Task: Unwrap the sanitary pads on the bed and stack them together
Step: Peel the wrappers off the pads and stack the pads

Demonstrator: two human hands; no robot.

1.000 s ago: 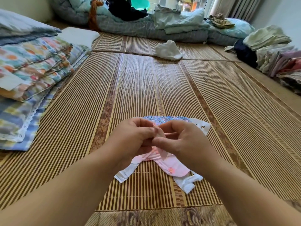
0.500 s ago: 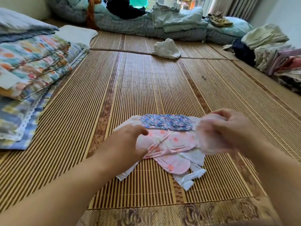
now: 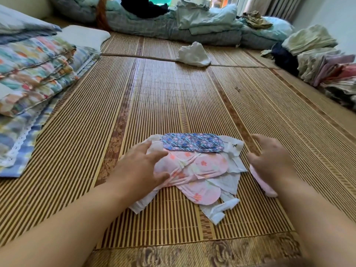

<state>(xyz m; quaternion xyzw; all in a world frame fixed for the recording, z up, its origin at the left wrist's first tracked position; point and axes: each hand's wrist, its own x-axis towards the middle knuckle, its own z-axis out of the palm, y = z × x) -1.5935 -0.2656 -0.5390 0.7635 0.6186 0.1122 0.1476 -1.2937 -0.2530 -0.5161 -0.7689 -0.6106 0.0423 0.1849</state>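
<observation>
Left grip (image 3: 142,166) lay released, fingers spread, on the pink pad pile (image 3: 192,170) on the mat (image 3: 173,105). Right grip (image 3: 269,160) was just beside the pile, over a pink piece (image 3: 264,184); grasping or not, cannot tell. Blue pad (image 3: 192,142) lay beyond, btw. the grips. White cloth (image 3: 192,54) was far ahead.

My right hand (image 3: 269,160), at 3 o'clock of the cloth pile (image 3: 202,166), is blurred and hides most of a pink piece (image 3: 264,185); my left hand (image 3: 140,170) covers the pile's 9 o'clock end.
</observation>
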